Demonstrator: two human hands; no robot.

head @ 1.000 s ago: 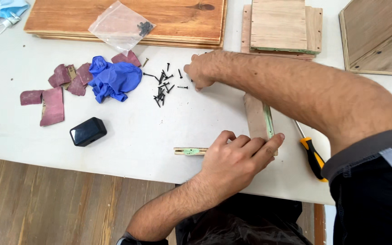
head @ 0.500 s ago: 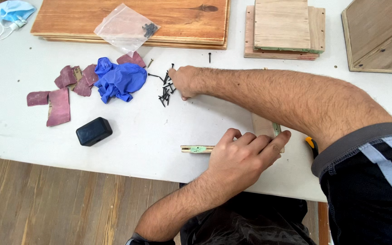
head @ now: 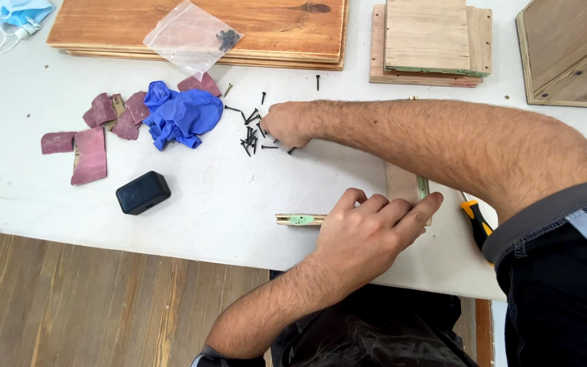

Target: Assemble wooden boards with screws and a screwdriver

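My right hand [head: 285, 124] reaches across the white table [head: 225, 197], its fingers curled and pinching at the right edge of a scattered pile of black screws [head: 251, 133]. What lies inside the fingers is hidden. Near the front edge, my left hand [head: 371, 231] presses down on a thin wooden strip with green marks [head: 299, 219], where it meets an upright wooden piece [head: 402, 182]. My right forearm passes over that piece and hides its far end.
Blue gloves [head: 179, 114] and maroon sandpaper scraps [head: 90, 153] lie to the left, with a small black box [head: 143, 192] below them. A plastic bag [head: 191, 37] rests on wood boards [head: 273, 27]. Stacked wood panels [head: 433, 41] sit at the back, and a yellow-handled screwdriver [head: 473, 217] on the right.
My right hand has stayed at the screw pile, shifting only slightly. My left hand has kept its hold on the wooden strip. The view has drifted a little.
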